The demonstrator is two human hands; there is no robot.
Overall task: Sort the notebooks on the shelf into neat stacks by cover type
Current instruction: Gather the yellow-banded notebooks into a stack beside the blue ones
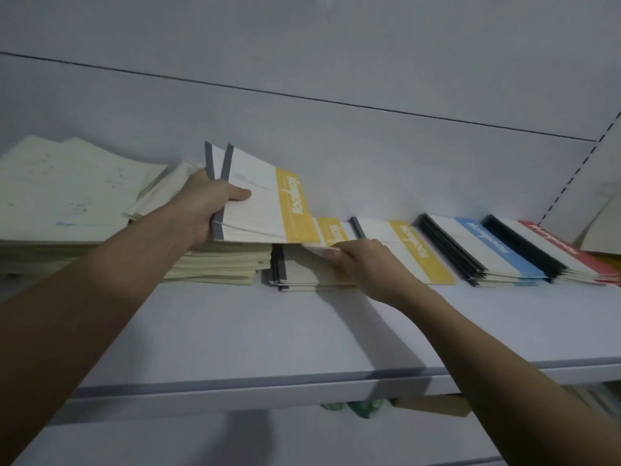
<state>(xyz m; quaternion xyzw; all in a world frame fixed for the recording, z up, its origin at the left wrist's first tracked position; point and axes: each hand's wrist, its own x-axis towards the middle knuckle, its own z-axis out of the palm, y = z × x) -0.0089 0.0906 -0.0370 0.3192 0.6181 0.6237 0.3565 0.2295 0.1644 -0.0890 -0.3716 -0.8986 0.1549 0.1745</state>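
My left hand (210, 205) grips a few yellow-banded notebooks with grey spines (262, 203), lifted and tilted above the shelf (235, 338). My right hand (363, 264) pinches the edge of another yellow-banded notebook (331, 232) on top of a low stack (302, 277). Right of it lies a further yellow-banded stack (413, 250), then a blue-banded stack (484, 250) and a red-banded stack (551, 250). Cream-covered notebooks (215, 267) are piled under my left hand.
A large heap of pale, marked paper covers (67, 193) fills the shelf's left end. The grey back wall (336, 146) stands close behind the stacks. A perforated upright (578, 169) and a pale sheet (601, 227) bound the right side. More items (366, 406) show below the shelf.
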